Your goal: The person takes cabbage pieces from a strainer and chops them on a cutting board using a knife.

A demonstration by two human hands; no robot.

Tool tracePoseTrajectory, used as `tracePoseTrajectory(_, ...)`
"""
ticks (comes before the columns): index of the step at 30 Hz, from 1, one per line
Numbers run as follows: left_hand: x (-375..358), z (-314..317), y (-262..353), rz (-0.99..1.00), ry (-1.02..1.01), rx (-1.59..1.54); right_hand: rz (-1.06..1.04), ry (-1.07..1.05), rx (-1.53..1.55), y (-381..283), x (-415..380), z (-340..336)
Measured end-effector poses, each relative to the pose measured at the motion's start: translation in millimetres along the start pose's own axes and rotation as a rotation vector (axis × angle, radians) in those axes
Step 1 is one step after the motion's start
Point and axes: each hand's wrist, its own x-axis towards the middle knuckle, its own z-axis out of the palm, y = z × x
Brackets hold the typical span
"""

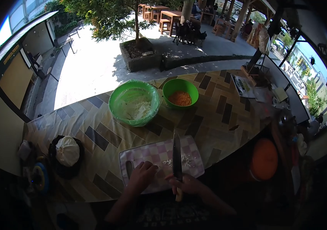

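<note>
A pink-and-white checkered cutting board (144,154) lies in front of me on the table. My right hand (191,185) grips a kitchen knife (177,155) by its light handle, the blade pointing away from me over the board. Small white chopped bits (186,161) lie on both sides of the blade. Over the board's left part, my left hand (143,176) has its fingers curled down, and whatever they may hold is hidden. Beyond the board stand a green basket (114,108) lined with clear plastic, holding white shreds, and a green bowl (192,89) with orange crumbly food.
The table (98,138) has a wood-pattern cover. At left sit a pale wrapped bundle (67,150) on a black bag and a blue roll (40,177). An orange round container (264,159) is at right. Papers (243,86) lie at the far right corner.
</note>
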Motion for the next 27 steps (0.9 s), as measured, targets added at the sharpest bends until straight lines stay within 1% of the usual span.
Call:
tracePoseTrajectory(3, -4, 0, 8, 0.012, 0.055, 0.006, 0.039, 0.002, -0.048, -7, -1, 2)
tracePoseTrajectory(6, -8, 6, 8, -0.039, 0.043, -0.038, 0.030, 0.011, -0.066, -11, 0, -2)
tracePoseTrajectory(9, -4, 6, 7, 0.044, 0.049, -0.002, 0.033, -0.021, -0.058, -7, 1, -2)
tracePoseTrajectory(11, -3, 8, 2, 0.070, 0.006, -0.050, 0.061, -0.030, -0.036, -9, 0, -2)
tracePoseTrajectory(14, -3, 6, -7, 0.111, -0.021, -0.103, 0.039, 0.021, 0.001, -10, 2, -9)
tracePoseTrajectory(15, -1, 3, -7, 0.127, -0.024, -0.116, 0.034, 0.035, -0.038, -11, 1, -12)
tracePoseTrajectory(18, -3, -6, 10, 0.018, 0.052, -0.144, 0.028, 0.064, -0.180, -14, -2, -20)
tracePoseTrajectory(20, -6, -6, 6, 0.015, 0.028, -0.095, 0.032, 0.065, -0.306, -16, -2, -25)
tracePoseTrajectory(23, -16, 4, -1, 0.018, 0.041, -0.084, 0.136, 0.051, -0.412, -40, -7, -19)
tracePoseTrajectory(26, -22, 7, 2, 0.019, 0.066, -0.102, 0.133, 0.091, -0.564, -30, -1, -11)
tracePoseTrajectory(27, -24, 7, 4, 0.018, 0.072, -0.109, 0.069, 0.116, -0.616, -25, 1, -8)
